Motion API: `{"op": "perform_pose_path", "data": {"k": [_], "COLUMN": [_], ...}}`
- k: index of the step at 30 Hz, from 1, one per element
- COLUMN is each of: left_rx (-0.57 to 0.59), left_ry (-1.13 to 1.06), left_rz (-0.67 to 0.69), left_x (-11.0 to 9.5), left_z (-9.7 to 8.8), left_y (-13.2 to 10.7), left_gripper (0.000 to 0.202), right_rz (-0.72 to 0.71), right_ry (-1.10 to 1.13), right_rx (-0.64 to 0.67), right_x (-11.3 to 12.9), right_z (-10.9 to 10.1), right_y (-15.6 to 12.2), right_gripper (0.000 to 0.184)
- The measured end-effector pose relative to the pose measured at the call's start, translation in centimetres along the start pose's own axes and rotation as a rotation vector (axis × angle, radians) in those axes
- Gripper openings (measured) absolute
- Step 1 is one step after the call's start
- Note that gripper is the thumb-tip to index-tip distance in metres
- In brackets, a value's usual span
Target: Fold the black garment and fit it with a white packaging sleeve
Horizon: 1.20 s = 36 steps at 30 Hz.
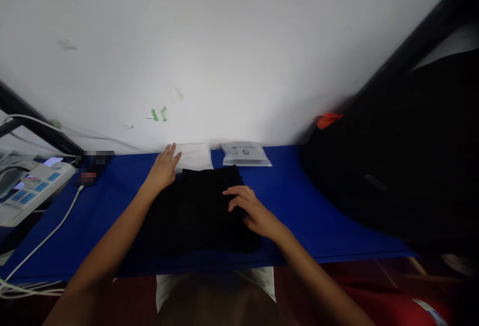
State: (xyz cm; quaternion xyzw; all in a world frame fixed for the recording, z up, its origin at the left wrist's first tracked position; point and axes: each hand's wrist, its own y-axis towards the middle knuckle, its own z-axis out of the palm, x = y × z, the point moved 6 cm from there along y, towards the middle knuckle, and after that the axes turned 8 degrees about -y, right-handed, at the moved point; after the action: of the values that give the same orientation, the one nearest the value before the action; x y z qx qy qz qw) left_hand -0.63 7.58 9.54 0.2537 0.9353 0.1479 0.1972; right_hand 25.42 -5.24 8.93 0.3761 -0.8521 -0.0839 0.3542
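Observation:
Folded black cloth, perhaps a garment, (pixel 204 211) lies on the blue-covered table (pixel 292 201) in front of me. My left hand (pixel 164 166) is at its far left corner, fingers stretched out and reaching onto a white flat packet (pixel 194 155). Over the right part of the black cloth is my right hand (pixel 250 206), its fingers apart and slightly bent. Whether the right fingertips press on the cloth I cannot tell. Beside the white packet, against the wall, a frosted zip bag (pixel 246 154) with dark print lies flat.
A white power strip (pixel 35 191) with cables stands at the left edge. A white cable (pixel 56 226) runs to a pixelated dark device (pixel 92 168). On the right a large black bag-like bulk (pixel 392 166) covers the table's end. The white wall (pixel 224 56) rises behind.

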Motion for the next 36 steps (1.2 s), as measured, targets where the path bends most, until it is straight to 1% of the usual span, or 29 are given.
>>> {"op": "perform_pose_path", "data": {"k": [2, 3, 4, 5, 6, 7, 8, 9, 10, 12, 16, 18, 20, 22, 25, 26, 28, 30, 32, 33, 36], "left_rx": [0.005, 0.006, 0.052, 0.144, 0.239, 0.325, 0.386, 0.418, 0.426, 0.384, 0.223, 0.14, 0.11, 0.118, 0.165, 0.196, 0.28, 0.332, 0.327, 0.314, 0.283], "left_ry": [-0.095, -0.195, -0.324, -0.467, -0.582, -0.646, -0.679, -0.7, -0.706, -0.719, -0.778, -0.758, -0.689, -0.571, -0.316, -0.242, -0.163, -0.159, -0.177, -0.178, -0.169], "left_rz": [0.062, 0.099, 0.124, 0.15, 0.18, 0.187, 0.169, 0.136, 0.097, 0.032, -0.034, -0.083, -0.098, -0.05, 0.102, 0.149, 0.189, 0.154, 0.078, 0.033, -0.117], "left_x": [-3.3, -5.2, -7.2, -9.2, -11.1, -12.6, -13.5, -13.9, -13.8, -12.9, -9.8, -8.5, -8.0, -8.4, -10.0, -10.5, -11.0, -10.9, -10.4, -10.1, -8.6], "left_z": [-0.6, -0.7, -0.5, 0.2, 1.0, 2.0, 2.9, 3.6, 4.2, 4.5, 3.3, 2.6, 2.1, 1.9, 1.8, 1.9, 2.3, 2.5, 2.4, 2.4, 2.3], "left_y": [-0.8, -1.3, -1.9, -2.5, -3.1, -3.6, -3.9, -4.2, -4.3, -4.3, -4.9, -5.6, -6.2, -6.7, -6.8, -6.7, -6.3, -5.8, -5.4, -5.2, -5.3], "left_gripper": [0.054, 0.052, 0.051, 0.058, 0.074, 0.092, 0.099, 0.099, 0.096, 0.088, 0.086, 0.078, 0.075, 0.08, 0.087, 0.086, 0.075, 0.052, 0.029, 0.026, 0.028], "right_rz": [0.014, 0.002, -0.021, -0.053, -0.089, -0.12, -0.139, -0.142, -0.127, -0.069, 0.011, 0.011, -0.028, -0.095, -0.162, -0.172, -0.185, -0.194, -0.189, -0.186, -0.178], "right_ry": [-0.009, -0.01, -0.017, -0.032, -0.053, -0.075, -0.095, -0.113, -0.127, -0.151, -0.203, -0.233, -0.263, -0.286, -0.321, -0.333, -0.347, -0.342, -0.334, -0.334, -0.347], "right_rx": [0.009, 0.002, -0.006, -0.012, -0.02, -0.03, -0.043, -0.061, -0.076, -0.082, -0.002, 0.0, -0.019, -0.032, -0.014, -0.001, 0.028, 0.047, 0.055, 0.051, 0.009], "right_x": [-0.2, -0.2, 0.0, 0.3, 0.5, 0.7, 0.8, 0.8, 0.6, -0.1, -1.7, -2.2, -2.3, -2.0, -1.2, -1.0, -0.7, -0.5, -0.6, -0.8, -1.4], "right_z": [0.4, 0.5, 0.7, 0.8, 0.9, 1.1, 1.2, 1.3, 1.4, 1.4, 1.1, 0.6, 0.3, 0.3, 0.9, 1.2, 1.5, 1.5, 1.2, 0.9, 0.0], "right_y": [-0.2, -0.2, 0.0, 0.2, 0.4, 0.6, 0.8, 1.0, 1.1, 1.0, 0.1, -0.2, -0.3, -0.2, 0.4, 0.7, 1.1, 1.3, 1.2, 1.1, 0.4], "right_gripper": [0.056, 0.058, 0.058, 0.058, 0.058, 0.057, 0.058, 0.06, 0.062, 0.068, 0.083, 0.083, 0.076, 0.066, 0.051, 0.047, 0.043, 0.043, 0.044, 0.044, 0.045]}}
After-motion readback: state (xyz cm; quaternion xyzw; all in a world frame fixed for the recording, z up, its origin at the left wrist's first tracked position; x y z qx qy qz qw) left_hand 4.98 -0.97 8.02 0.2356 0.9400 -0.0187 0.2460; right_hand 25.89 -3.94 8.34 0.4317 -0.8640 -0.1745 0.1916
